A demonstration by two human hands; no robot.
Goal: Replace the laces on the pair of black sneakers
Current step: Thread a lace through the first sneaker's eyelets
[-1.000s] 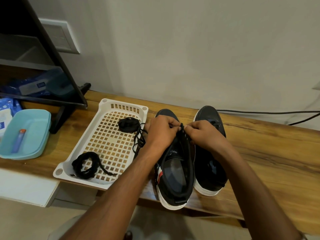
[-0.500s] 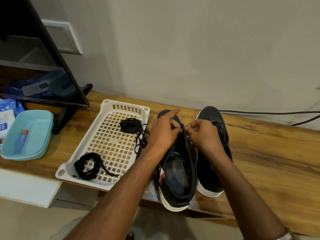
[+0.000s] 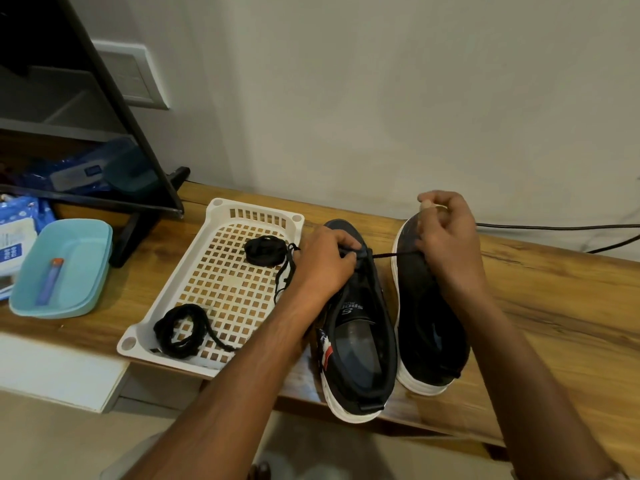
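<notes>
Lace taut between both hands' fingers

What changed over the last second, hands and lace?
The right hand pulled away from the left sneaker, out over the right sneaker, drawing the lace taut between the two hands. The left hand kept its grip at the left sneaker's eyelets. Both sneakers, the white basket with its lace bundles and the blue tray stayed put.
</notes>
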